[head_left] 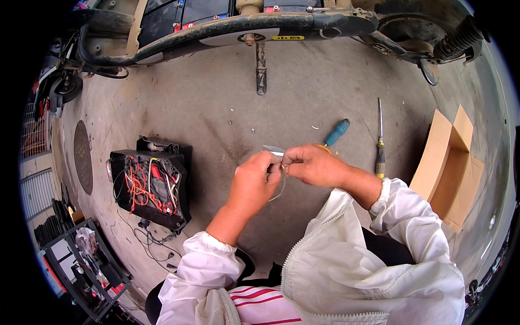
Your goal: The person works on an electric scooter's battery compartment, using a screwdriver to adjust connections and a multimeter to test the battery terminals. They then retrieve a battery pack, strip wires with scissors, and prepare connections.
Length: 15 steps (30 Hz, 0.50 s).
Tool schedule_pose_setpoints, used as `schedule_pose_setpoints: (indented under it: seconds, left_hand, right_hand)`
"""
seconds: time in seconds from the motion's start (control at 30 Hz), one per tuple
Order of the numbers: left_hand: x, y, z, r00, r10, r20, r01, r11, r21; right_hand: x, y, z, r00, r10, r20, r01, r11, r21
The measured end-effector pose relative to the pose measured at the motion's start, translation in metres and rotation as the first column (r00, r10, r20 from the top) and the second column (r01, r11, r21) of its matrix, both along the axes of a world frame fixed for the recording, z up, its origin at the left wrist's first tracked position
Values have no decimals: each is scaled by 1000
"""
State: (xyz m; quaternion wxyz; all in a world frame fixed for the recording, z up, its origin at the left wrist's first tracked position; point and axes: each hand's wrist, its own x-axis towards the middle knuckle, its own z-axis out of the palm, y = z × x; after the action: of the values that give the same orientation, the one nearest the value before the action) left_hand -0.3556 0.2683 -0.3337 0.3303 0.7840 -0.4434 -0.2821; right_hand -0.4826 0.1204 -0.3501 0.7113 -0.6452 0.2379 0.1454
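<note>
My left hand [253, 177] and my right hand [313, 166] meet in front of me, fingertips close together. Between finger and thumb, the left pinches a thin pale wire [283, 187] that loops down below the hands. A thin, pointed metal blade [274, 149] juts out leftward at the fingertips of my closed right hand. Just behind the right knuckles shows a curved orange piece [324, 148]; whether it belongs to the blade I cannot tell. Beyond it lies a blue-handled tool [337, 131] on the concrete. The fingers hide the exact grip.
An opened black case [150, 187] full of red wires stands left, a black cable [150, 244] beside it. Rightward are a long screwdriver [381, 146] and an open cardboard box [452, 170]. A vehicle frame [216, 32] with batteries spans the far side. A toolbox [81, 265] stands lower left.
</note>
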Motion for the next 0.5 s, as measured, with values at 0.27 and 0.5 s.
schedule_pose_setpoints:
  seconds: [0.27, 0.5]
  left_hand:
    - [-8, 2, -6, 908, 217, -359, -202, 976, 78]
    - [-19, 3, -3, 775, 253, -579, -235, 966, 107]
  right_hand:
    - [-9, 15, -6, 960, -164, 226, 152, 986, 73]
    - [-16, 10, 4, 955, -126, 268, 90, 986, 143]
